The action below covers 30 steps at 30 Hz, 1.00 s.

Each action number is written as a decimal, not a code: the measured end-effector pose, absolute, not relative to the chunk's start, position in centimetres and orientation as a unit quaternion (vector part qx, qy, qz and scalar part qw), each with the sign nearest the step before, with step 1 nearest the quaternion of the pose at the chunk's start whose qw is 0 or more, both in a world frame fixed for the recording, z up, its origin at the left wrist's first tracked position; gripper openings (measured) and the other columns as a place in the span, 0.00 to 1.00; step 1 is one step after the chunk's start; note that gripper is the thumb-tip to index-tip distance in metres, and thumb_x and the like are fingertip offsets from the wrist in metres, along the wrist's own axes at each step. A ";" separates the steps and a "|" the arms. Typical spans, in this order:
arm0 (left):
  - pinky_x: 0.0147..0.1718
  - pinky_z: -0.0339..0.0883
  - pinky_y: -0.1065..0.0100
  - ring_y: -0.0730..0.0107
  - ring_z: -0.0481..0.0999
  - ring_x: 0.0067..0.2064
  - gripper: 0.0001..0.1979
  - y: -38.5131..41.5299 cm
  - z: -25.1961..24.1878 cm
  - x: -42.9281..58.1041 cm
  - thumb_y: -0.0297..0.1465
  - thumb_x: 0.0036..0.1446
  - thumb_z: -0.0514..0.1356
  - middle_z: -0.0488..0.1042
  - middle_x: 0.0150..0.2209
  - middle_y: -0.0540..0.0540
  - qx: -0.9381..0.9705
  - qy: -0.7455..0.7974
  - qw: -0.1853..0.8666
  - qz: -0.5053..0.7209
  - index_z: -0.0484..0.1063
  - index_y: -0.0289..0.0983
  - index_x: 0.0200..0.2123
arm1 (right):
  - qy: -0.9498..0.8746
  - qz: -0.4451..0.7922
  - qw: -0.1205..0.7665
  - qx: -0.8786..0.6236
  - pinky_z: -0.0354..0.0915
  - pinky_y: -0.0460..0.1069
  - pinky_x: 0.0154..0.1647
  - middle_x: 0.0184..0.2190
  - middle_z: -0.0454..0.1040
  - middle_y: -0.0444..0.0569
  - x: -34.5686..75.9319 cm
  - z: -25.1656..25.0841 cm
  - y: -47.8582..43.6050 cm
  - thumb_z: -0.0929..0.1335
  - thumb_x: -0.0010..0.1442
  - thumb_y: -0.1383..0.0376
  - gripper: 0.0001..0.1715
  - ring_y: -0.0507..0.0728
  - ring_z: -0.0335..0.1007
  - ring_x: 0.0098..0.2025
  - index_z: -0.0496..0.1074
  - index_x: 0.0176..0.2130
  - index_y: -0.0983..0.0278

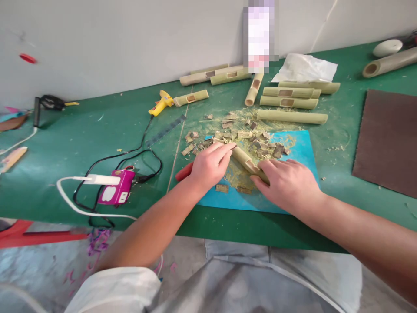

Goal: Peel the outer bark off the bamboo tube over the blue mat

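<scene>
A short bamboo tube (243, 158) lies slantwise on a blue cutting mat (299, 145), among shavings and cut chips (257, 141). My right hand (286, 184) is closed over the tube's near end and pins it to the mat. My left hand (210, 165) grips a red-handled tool (184, 172), its handle poking out to the left. The fingers of that hand press toward the tube's far end, and the tool's blade is hidden under them.
Several cut bamboo tubes (291, 103) lie at the back of the green table (81, 134). A yellow glue gun (162, 103), a purple power strip (117, 192) with cables, a brown board (387, 141), white paper (304, 68) and a large tube (389, 63) surround the mat.
</scene>
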State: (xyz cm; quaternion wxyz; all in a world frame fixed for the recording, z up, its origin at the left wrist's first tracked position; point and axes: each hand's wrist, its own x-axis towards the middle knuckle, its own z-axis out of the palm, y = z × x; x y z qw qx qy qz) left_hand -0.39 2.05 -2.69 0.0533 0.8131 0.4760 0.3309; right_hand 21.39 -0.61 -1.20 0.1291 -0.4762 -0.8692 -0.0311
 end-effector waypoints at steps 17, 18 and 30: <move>0.41 0.72 0.67 0.69 0.77 0.39 0.15 1.3 -2.8 0.4 0.30 0.67 0.50 0.77 0.39 0.42 0.846 0.441 0.073 0.290 0.73 0.32 0.50 | -0.881 -0.112 0.175 -0.425 0.45 0.49 0.27 0.19 0.68 0.46 21.6 -1.3 -0.3 0.62 0.63 0.66 0.20 0.50 0.60 0.22 0.69 0.21 0.65; 0.40 0.72 0.68 0.69 0.77 0.38 0.15 1.1 -2.8 0.6 0.31 0.67 0.50 0.77 0.39 0.42 0.851 0.436 0.074 0.283 0.72 0.32 0.50 | -0.882 -0.115 0.169 -0.425 0.45 0.49 0.27 0.19 0.68 0.46 21.6 -1.3 -0.3 0.62 0.63 0.66 0.20 0.50 0.60 0.22 0.69 0.21 0.65; 0.39 0.72 0.68 0.70 0.76 0.37 0.15 1.3 -3.0 0.4 0.30 0.67 0.50 0.77 0.37 0.42 0.841 0.450 0.038 0.298 0.73 0.32 0.50 | -0.874 -0.071 0.067 -0.476 0.46 0.49 0.26 0.23 0.72 0.49 21.3 -0.6 -0.8 0.65 0.60 0.60 0.15 0.53 0.66 0.25 0.72 0.26 0.66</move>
